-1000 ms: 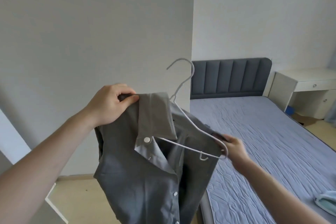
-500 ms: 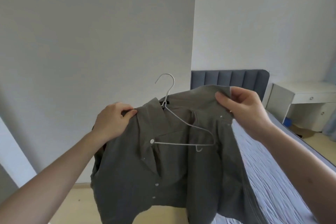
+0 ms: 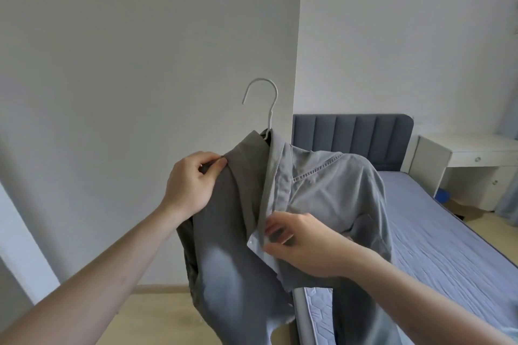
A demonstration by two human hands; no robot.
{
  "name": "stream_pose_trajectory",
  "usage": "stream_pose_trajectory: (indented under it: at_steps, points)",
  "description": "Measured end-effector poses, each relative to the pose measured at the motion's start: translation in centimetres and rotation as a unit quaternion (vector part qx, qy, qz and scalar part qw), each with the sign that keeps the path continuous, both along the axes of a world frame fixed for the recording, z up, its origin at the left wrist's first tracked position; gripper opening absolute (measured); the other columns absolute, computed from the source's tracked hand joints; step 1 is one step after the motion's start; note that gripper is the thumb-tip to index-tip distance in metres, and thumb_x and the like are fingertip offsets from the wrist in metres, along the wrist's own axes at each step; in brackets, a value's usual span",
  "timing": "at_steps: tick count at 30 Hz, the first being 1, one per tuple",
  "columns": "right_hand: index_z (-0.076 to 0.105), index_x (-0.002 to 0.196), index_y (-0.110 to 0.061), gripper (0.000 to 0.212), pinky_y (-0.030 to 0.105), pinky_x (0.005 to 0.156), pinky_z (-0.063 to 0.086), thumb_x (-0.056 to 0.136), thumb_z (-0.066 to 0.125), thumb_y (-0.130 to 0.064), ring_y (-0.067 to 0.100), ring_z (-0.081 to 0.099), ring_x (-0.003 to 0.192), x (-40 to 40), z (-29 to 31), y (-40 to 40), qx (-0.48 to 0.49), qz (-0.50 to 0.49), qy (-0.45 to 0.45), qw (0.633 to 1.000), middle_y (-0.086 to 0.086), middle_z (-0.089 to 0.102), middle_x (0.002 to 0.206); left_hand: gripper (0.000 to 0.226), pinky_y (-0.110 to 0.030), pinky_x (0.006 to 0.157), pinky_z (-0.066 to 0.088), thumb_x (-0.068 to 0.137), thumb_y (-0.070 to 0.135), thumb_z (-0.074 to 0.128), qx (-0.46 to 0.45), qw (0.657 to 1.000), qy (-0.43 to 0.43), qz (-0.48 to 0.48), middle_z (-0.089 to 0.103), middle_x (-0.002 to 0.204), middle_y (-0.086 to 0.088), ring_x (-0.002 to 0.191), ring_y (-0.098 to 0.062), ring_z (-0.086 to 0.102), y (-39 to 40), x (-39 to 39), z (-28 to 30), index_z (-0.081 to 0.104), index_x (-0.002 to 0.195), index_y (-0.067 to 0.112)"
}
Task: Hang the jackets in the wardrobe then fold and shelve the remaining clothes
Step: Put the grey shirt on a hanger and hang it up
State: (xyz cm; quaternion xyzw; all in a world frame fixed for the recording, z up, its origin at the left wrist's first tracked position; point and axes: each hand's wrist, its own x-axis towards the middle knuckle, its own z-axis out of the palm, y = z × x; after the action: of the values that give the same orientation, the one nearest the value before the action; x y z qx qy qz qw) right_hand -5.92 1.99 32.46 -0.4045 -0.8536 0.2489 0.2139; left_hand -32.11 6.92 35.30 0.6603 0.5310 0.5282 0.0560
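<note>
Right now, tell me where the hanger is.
Head view, centre: the hanger sits inside the grey jacket, hook poking above the collar, between the left hand and the bed's headboard.

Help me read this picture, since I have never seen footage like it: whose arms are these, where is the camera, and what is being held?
There is no machine. A person wears a camera on the head, looking forward and down, so the arms are their own. The left hand pinches the shoulder of a grey button-up jacket held in the air. The jacket sits on a thin white wire hanger, whose hook sticks up above the collar. The right hand pinches the jacket's front edge. Behind are a bed with a blue-grey quilted mattress and a white desk.
</note>
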Motion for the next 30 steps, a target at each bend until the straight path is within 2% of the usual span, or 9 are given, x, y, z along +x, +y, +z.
stream_pose_trajectory:
  at_steps: [3, 7, 9, 11, 14, 18, 20, 24, 30]
  points:
    - [0.068, 0.109, -0.037, 0.021, 0.016, 0.077, 0.055, 0.089, 0.072, -0.043, -0.003, 0.069, 0.089, 2.4, 1.0, -0.2, 0.036, -0.014, 0.015, 0.999, -0.024, 0.072, 0.099, 0.015, -0.034, 0.081, 0.052, 0.098, 0.024, 0.066, 0.014, 1.0, -0.013, 0.009, 0.074, 0.088, 0.012, 0.087, -0.008, 0.067, -0.7, -1.0, 0.1, 0.076, 0.087, 0.028]
    - [0.072, 0.093, -0.043, 0.011, 0.014, 0.063, 0.054, 0.089, 0.075, -0.035, 0.001, 0.07, 0.074, 5.4, 3.6, 0.6, 0.133, -0.097, 0.123, 0.979, -0.024, 0.073, 0.087, 0.012, -0.041, 0.08, 0.053, 0.097, 0.021, 0.067, 0.032, 0.999, -0.011, 0.025, 0.072, 0.085, 0.008, 0.085, -0.014, 0.067, -1.4, -1.9, 0.3, 0.076, 0.089, 0.023]
    - [0.071, 0.094, -0.043, 0.013, 0.016, 0.066, 0.055, 0.087, 0.075, -0.033, 0.002, 0.069, 0.082, 6.6, 5.1, 1.6, 0.201, -0.134, 0.16, 0.957, -0.023, 0.071, 0.094, 0.012, -0.042, 0.079, 0.052, 0.097, 0.023, 0.067, 0.032, 0.999, 0.001, 0.028, 0.071, 0.084, 0.01, 0.084, -0.014, 0.066, -1.7, -2.0, 0.6, 0.077, 0.089, 0.025]
    - [0.069, 0.105, -0.042, 0.018, 0.018, 0.081, 0.05, 0.089, 0.073, -0.034, 0.0, 0.063, 0.098, 7.7, 6.2, 3.3, 0.248, -0.157, 0.13, 0.947, -0.027, 0.065, 0.108, 0.012, -0.042, 0.079, 0.052, 0.097, 0.024, 0.067, 0.032, 0.999, 0.011, 0.032, 0.07, 0.085, 0.012, 0.084, -0.014, 0.066, -2.0, -1.8, 0.9, 0.077, 0.09, 0.026]
    - [0.066, 0.114, -0.045, 0.019, 0.024, 0.092, 0.042, 0.095, 0.066, -0.04, -0.003, 0.053, 0.109, 9.1, 6.9, 5.9, 0.221, -0.165, 0.052, 0.96, -0.032, 0.06, 0.114, 0.012, -0.043, 0.08, 0.052, 0.096, 0.021, 0.068, 0.041, 0.998, 0.02, 0.042, 0.07, 0.086, 0.012, 0.085, -0.013, 0.066, -2.1, -1.3, 1.4, 0.077, 0.089, 0.026]
    - [0.067, 0.091, -0.051, 0.021, 0.018, 0.07, 0.053, 0.098, 0.064, -0.031, -0.002, 0.067, 0.081, 9.5, 5.7, 8.1, 0.161, -0.097, 0.004, 0.982, -0.028, 0.071, 0.085, 0.013, -0.041, 0.078, 0.053, 0.095, 0.021, 0.069, 0.037, 0.996, 0.045, 0.068, 0.07, 0.086, 0.012, 0.084, -0.009, 0.065, -2.1, -0.7, 1.7, 0.076, 0.088, 0.028]
    - [0.071, 0.087, -0.045, 0.02, 0.02, 0.069, 0.054, 0.098, 0.066, -0.029, 0.0, 0.067, 0.078, 9.3, 4.9, 8.8, 0.179, -0.074, -0.003, 0.981, -0.027, 0.071, 0.084, 0.014, -0.039, 0.075, 0.052, 0.095, 0.022, 0.069, 0.031, 0.994, 0.061, 0.08, 0.068, 0.084, 0.013, 0.082, -0.008, 0.064, -2.0, -0.3, 1.7, 0.076, 0.086, 0.031]
    - [0.077, 0.095, -0.031, 0.014, 0.036, 0.071, 0.054, 0.099, 0.063, -0.032, 0.006, 0.063, 0.076, 9.0, 4.1, 10.4, 0.212, -0.037, 0.004, 0.977, -0.018, 0.069, 0.081, 0.012, -0.033, 0.07, 0.051, 0.096, 0.028, 0.068, 0.012, 0.99, 0.099, 0.104, 0.066, 0.084, 0.014, 0.079, -0.007, 0.062, -1.4, 1.0, 1.7, 0.075, 0.087, 0.033]
    - [0.069, 0.081, -0.015, 0.027, 0.039, 0.066, 0.049, 0.1, 0.06, -0.032, 0.017, 0.055, 0.067, 7.5, 3.9, 12.0, 0.225, -0.015, 0.039, 0.974, -0.003, 0.064, 0.07, 0.011, -0.029, 0.065, 0.046, 0.096, 0.032, 0.068, -0.012, 0.982, 0.106, 0.154, 0.064, 0.083, 0.015, 0.077, -0.006, 0.06, -0.8, 3.5, 1.4, 0.074, 0.087, 0.033]
